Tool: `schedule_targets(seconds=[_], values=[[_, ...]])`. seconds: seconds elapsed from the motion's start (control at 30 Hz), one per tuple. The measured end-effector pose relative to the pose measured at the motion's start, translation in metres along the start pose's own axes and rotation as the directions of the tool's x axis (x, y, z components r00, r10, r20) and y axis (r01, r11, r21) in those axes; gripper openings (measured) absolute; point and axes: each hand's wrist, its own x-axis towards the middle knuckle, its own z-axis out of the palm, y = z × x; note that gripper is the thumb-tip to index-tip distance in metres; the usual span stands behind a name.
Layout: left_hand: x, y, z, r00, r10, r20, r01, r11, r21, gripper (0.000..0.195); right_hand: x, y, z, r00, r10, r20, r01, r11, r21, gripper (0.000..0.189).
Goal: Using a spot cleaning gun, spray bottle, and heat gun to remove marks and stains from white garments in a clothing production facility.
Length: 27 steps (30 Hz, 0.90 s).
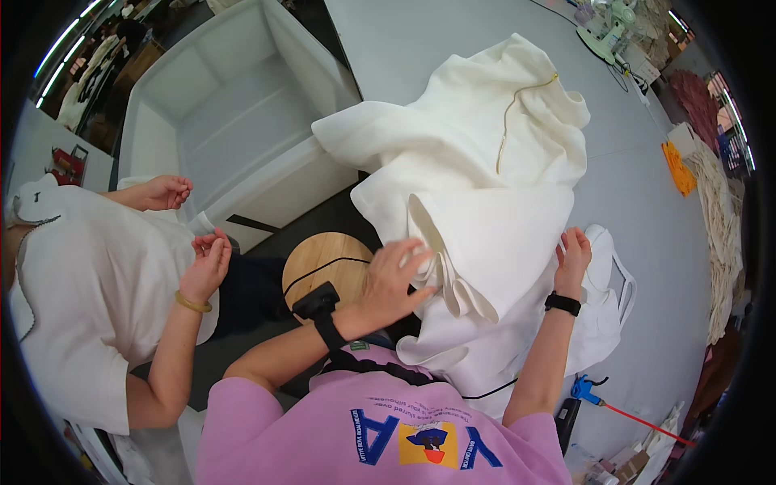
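Note:
A large piece of white fabric (479, 230), probably a garment part, lies loosely bunched and folded before me. My left hand (397, 280) is at its rippled left edge, slightly blurred, with fingers apart and the tips over the folds. My right hand (572, 254) is beside the right edge of the same fabric, fingers curled; whether they pinch the cloth is not visible. A thin gold-coloured chain or cord (504, 130) runs across the upper folds. More white fabric (597, 321), with a narrow loop, lies under and beyond my right wrist.
A big white plastic bin (242, 176) stands at left, near a wooden round stool (327, 267). A person in white (109, 273) sits or stands at my left. On the grey table (636, 200) are a green fan (612, 30), an orange cloth (678, 168) and a blue air gun (585, 389).

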Motion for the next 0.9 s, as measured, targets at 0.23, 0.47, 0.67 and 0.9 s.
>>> schedule_targets(seconds=[0.23,0.47,0.67,0.9], values=[[0.024,-0.026,0.052,0.898,-0.415,0.147,0.433,0.768,-0.472,0.078,-0.083,0.012,0.034,0.613,-0.73,0.302,0.673,0.282,-0.683,0.052],[-0.008,0.058,0.041,0.849,0.369,0.378,-0.19,0.881,-0.432,0.042,-0.084,-0.02,-0.085,0.976,-0.189,0.108,0.196,0.979,-0.059,0.024],[-0.024,0.069,0.059,0.756,0.552,0.352,-0.377,0.807,-0.455,0.024,-0.08,-0.006,-0.147,0.998,-0.034,0.051,0.04,0.991,-0.13,0.02],[-0.018,0.076,0.049,0.723,0.599,0.345,-0.385,0.763,-0.518,0.03,-0.095,-0.032,-0.131,0.999,0.032,-0.002,-0.032,0.995,-0.092,0.033]])
